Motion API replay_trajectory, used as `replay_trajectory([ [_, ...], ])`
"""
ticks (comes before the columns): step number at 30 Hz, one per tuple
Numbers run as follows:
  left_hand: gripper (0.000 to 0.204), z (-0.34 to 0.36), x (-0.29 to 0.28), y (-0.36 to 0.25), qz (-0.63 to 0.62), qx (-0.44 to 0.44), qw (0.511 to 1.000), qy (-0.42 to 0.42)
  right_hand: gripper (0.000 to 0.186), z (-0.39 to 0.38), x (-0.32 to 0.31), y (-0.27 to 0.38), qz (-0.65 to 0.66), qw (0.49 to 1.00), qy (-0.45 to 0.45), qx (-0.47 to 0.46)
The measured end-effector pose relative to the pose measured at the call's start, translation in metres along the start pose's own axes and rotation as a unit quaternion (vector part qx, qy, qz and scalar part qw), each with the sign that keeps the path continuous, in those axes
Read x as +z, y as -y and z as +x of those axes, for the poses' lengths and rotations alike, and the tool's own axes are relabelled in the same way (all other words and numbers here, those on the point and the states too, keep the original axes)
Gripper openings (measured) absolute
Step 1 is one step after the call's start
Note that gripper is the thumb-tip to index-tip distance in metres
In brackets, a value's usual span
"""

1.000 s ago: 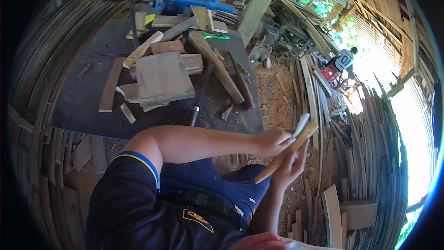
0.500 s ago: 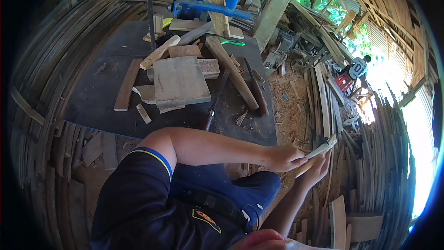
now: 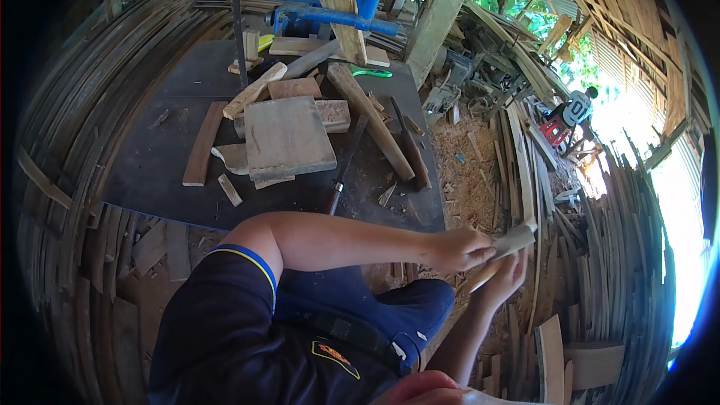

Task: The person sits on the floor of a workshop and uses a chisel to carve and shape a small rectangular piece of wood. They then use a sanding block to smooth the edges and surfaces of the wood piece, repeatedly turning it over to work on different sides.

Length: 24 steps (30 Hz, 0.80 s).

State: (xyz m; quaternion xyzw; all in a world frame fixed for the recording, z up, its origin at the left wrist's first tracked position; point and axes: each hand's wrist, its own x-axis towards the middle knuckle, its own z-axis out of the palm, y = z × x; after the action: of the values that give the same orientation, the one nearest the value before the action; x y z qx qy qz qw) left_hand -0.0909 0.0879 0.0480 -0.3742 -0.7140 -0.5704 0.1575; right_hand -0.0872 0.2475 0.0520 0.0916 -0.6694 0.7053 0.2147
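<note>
Now, wooden stick: possibly slipping out of the right hand, through too hard or lopsided a push; being held in mid-air with nothing propping up the lower end, so perhaps dropping to the chip-strewn floor.
Pale strip: possibly skidding off the stick if pressed unevenly, then baring the left fingertips to a scrape or splinter; perhaps buckling too, if really as thin as it looks.
Tool handle: lying by the near edge of the table, just beyond the left forearm; risking a knock if bumped by that arm.
Square board: resting on loose scraps, toward the middle of the table; possibly sliding after a jolt.
Left hand: pinching the near end of the strip between thumb and fingers.
Right hand: curling around the stick from the far side, fingertips pointing upward next to the strip; exact contact partly hiding.
Stick and fingers: running beneath the strip, between both hands, lower end poking out below the left fingers; hovering off the table's near right corner, touching no edge; upper end not showing clearly.
</note>
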Motion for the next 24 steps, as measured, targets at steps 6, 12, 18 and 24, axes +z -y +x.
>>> replay_trajectory([
  [6,0.029,0.002,-0.004,-0.006,0.03,0.001,0.999,0.014,0.057,-0.019,0.0,-0.002,-0.097,0.993,-0.016,-0.067],
  [12,0.024,0.001,0.004,-0.001,-0.006,-0.004,1.0,-0.001,0.053,-0.008,-0.007,0.004,-0.051,0.996,-0.038,-0.057],
  [18,0.023,0.001,-0.001,-0.024,-0.015,-0.027,0.999,0.04,0.049,0.003,-0.014,0.004,-0.14,0.983,-0.08,-0.087],
  [24,0.026,-0.004,0.005,-0.017,-0.039,-0.008,0.998,0.038,0.061,0.013,-0.027,-0.006,-0.173,0.965,-0.094,-0.171],
])
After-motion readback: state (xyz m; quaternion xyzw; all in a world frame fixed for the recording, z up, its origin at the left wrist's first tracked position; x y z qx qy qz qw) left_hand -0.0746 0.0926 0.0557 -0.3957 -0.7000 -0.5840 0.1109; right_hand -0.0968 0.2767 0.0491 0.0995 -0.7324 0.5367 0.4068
